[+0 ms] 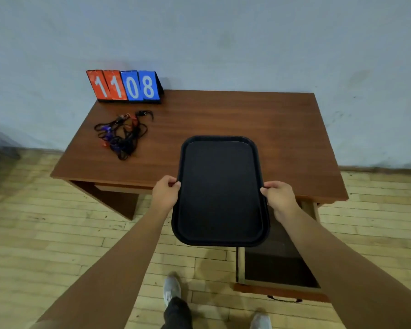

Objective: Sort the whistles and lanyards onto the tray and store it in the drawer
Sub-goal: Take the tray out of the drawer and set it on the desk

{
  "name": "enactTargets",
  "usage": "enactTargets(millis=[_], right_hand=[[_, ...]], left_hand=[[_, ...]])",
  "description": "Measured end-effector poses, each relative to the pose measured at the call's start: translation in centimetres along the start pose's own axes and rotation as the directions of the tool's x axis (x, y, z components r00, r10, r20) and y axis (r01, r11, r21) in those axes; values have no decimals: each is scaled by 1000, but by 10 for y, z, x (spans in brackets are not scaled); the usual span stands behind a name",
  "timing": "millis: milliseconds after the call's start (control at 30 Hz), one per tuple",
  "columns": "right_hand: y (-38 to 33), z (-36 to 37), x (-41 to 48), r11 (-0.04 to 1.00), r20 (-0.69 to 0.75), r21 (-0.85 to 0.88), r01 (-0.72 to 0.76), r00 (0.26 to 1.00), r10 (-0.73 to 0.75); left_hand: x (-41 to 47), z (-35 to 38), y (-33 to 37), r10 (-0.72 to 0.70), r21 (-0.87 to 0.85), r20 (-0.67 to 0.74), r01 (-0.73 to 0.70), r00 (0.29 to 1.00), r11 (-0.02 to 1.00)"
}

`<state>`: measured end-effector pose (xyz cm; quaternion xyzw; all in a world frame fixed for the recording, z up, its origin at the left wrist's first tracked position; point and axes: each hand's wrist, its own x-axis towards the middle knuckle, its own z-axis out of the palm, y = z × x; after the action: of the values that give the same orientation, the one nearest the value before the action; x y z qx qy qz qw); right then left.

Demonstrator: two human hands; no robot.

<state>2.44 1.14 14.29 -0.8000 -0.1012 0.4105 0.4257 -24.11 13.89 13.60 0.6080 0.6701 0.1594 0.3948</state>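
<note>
Over desk (235, 115) front, tray (220, 193) lengthwise toward wall (223, 43); left grip (164, 194), right grip (279, 198) clasping its sides

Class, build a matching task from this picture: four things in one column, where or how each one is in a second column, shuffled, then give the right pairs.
Things
1. tray
2. lanyards
3. scoreboard
4. drawer

States
A. pulled open under the right side of the desk
B. standing at the desk's back left corner
C. empty, gripped by the left hand and the right hand
D. tangled in a heap on the desk's left part

Pairs: 1-C, 2-D, 3-B, 4-A
</note>
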Motion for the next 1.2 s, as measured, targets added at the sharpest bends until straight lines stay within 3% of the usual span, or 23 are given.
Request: enactTargets(millis=[400,700,900,1200], right_hand=[[-33,158,28,998,-10,-66,-12,1000,12],[-55,177,105,984,-41,-178,-5,999,-2],[-72,185,171,970,40,-243,2,999,8],[-79,182,239,921,79,-388,27,997,4]], left_hand=[[134,-80,-58,-22,40,60,19,998,999],[201,-41,-41,-45,60,91,40,995,997],[240,-14,-15,-107,50,-11,108,994,993],[277,28,-2,-205,51,-17,206,979,977]])
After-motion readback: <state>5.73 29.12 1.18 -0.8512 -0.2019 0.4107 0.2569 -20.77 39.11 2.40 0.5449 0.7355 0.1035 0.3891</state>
